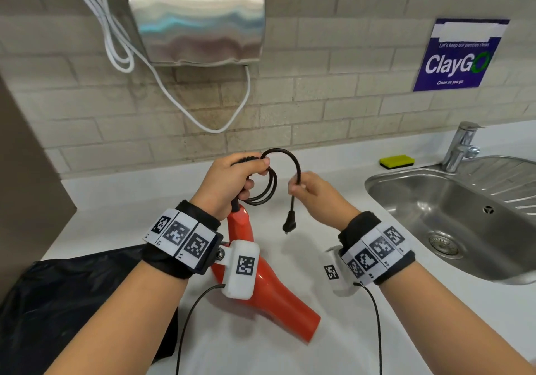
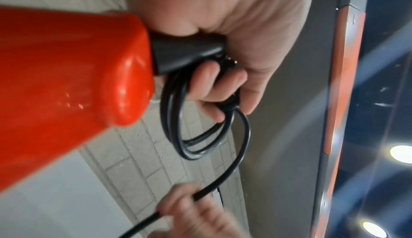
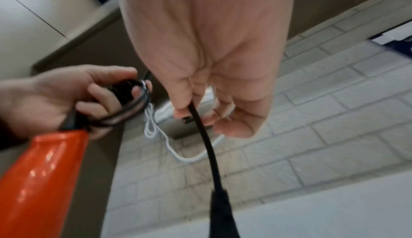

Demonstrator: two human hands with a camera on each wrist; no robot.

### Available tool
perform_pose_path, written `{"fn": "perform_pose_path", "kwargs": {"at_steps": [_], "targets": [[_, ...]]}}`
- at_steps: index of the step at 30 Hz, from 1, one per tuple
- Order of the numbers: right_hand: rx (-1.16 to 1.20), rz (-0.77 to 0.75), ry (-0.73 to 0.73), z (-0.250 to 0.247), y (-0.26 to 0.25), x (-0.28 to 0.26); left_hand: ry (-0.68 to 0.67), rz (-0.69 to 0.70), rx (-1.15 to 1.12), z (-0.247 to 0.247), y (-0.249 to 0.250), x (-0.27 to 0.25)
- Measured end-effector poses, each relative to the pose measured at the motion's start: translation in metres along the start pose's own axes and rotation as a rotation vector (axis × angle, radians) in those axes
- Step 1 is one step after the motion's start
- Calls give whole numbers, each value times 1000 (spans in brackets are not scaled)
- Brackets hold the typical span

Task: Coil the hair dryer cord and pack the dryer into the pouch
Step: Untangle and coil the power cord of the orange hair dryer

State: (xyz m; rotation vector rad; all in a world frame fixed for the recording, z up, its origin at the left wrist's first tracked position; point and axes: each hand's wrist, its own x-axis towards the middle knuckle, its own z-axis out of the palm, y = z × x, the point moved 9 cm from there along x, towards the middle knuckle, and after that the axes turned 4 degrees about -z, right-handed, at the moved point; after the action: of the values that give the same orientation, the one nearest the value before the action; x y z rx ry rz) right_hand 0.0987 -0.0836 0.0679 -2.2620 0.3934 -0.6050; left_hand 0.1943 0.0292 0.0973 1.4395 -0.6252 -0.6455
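An orange-red hair dryer (image 1: 278, 296) lies on the white counter, handle end raised. My left hand (image 1: 235, 180) grips the black cord coil (image 1: 265, 190) at the handle's end, several loops hanging from its fingers (image 2: 214, 90). The coil (image 2: 196, 136) shows beside the orange handle (image 2: 67, 83). From the coil the cord arches to my right hand (image 1: 307, 190), which pinches it just above the dangling plug (image 1: 290, 222). In the right wrist view the pinched cord (image 3: 205, 136) runs down to the blurred plug (image 3: 220, 210). The black pouch (image 1: 72, 296) lies at the lower left.
A steel sink (image 1: 452, 218) with a tap (image 1: 461, 145) lies to the right, a yellow sponge (image 1: 396, 161) behind it. A steel hand dryer (image 1: 200, 17) with a white cable (image 1: 185, 110) hangs on the tiled wall. A brown cabinet side (image 1: 26, 177) bounds the left.
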Motion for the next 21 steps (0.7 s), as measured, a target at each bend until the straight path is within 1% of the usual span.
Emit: {"fn": "perform_pose_path", "kwargs": {"at_steps": [2, 4, 6, 8, 10, 13, 15, 17, 19, 21], "targets": [[-91, 112, -65, 8, 29, -6, -4, -9, -17, 1, 0, 0], [-88, 229, -104, 12, 55, -14, -5, -10, -29, 2, 0, 0], [-29, 310, -102, 13, 73, -21, -4, -11, -25, 2, 0, 0], [25, 333, -53, 8, 78, -24, -9, -11, -5, 2, -1, 1], [90, 284, 60, -2, 70, -21, -15, -15, 8, 3, -2, 3], [231, 149, 328, -26, 44, -17, -20, -20, 14, 4, -4, 5], [394, 51, 494, -41, 22, -19, -16, -20, 9, 5, -4, 6], [576, -34, 623, -54, 2, -23, 6, -17, 0, 4, -4, 6], [737, -87, 658, -60, -14, -23, 35, -11, -9, 3, -4, 7], [814, -148, 595, -56, -30, -21, 55, -11, -26, 1, -4, 7]]}}
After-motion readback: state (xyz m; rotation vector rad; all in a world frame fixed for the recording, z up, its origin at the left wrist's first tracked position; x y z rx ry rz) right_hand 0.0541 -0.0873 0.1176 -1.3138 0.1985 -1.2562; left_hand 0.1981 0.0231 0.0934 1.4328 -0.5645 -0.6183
